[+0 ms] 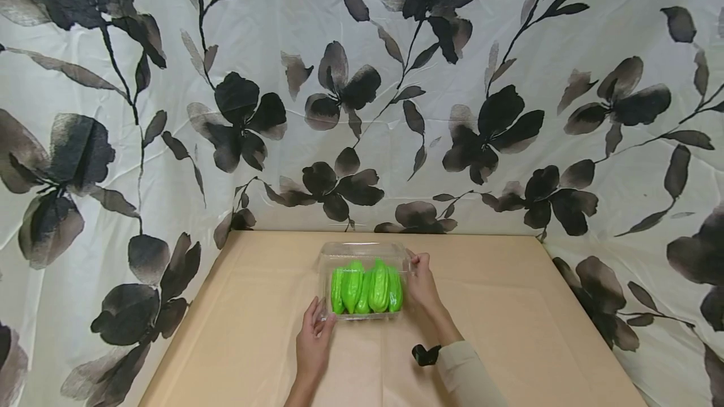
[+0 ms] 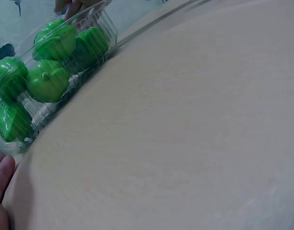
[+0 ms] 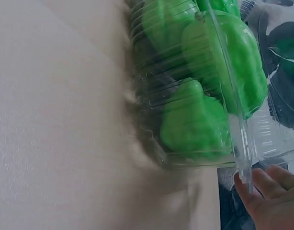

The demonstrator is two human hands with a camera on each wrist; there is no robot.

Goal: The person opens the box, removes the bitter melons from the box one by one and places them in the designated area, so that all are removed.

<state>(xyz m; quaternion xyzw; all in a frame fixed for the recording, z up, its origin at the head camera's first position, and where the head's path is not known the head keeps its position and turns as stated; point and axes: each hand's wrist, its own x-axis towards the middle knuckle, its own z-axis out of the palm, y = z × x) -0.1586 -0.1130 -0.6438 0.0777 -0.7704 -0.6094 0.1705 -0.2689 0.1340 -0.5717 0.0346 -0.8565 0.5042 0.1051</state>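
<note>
A clear plastic clamshell container (image 1: pixel 362 316) sits on the table towards its far side, with several bright green, ribbed vegetable-shaped pieces (image 1: pixel 379 287) side by side inside. Its see-through lid (image 1: pixel 362 249) stands raised along the back. At the front left corner, my left hand (image 1: pixel 314 344) holds the container between thumb and fingers; only some fingers (image 2: pixel 2 177) show in the left wrist view. My right hand (image 1: pixel 423 287) pinches the rim at the right rear, its fingertips (image 3: pixel 245 184) on the plastic edge in the right wrist view.
A tan covering (image 1: pixel 271 269) lies over the table, whose far edge meets a white cloth (image 1: pixel 396 143) printed with dark flowers. The same cloth hangs along both sides. A black object (image 1: pixel 425 355) is at the right wrist, beside a beige sleeve (image 1: pixel 466 369).
</note>
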